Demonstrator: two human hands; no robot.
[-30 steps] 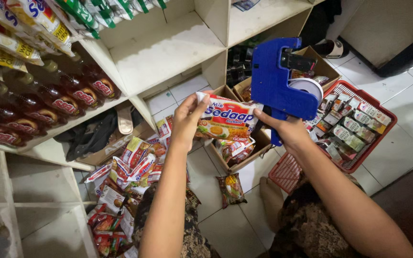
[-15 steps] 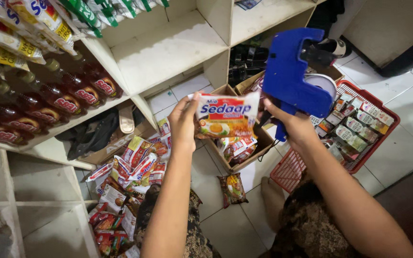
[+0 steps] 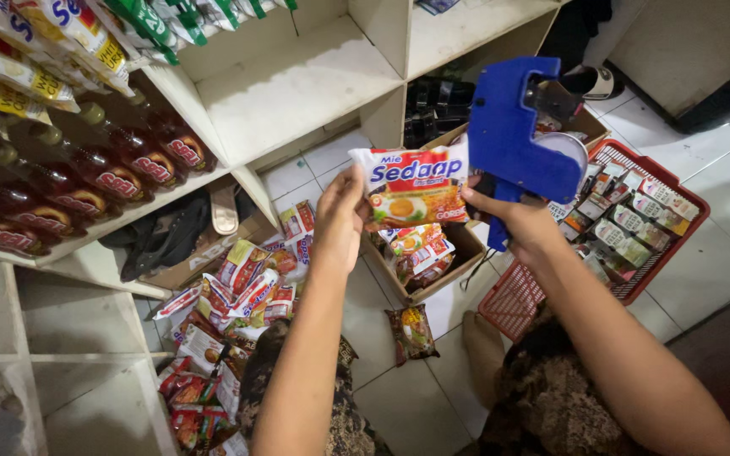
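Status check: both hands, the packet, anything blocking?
Left hand grips noodle packet by its left edge, held up. Right hand shut on blue price-label gun, nose at packet's right edge. Nothing between them.

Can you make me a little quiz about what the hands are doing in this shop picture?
1. True or false: the left hand holds a noodle packet.
2. What colour is the label gun in the right hand?
A red, B blue, C green
3. Where do the dark bottles lie?

Key
1. True
2. B
3. On the white shelf, at the person's left, above the pile of packets on the floor.
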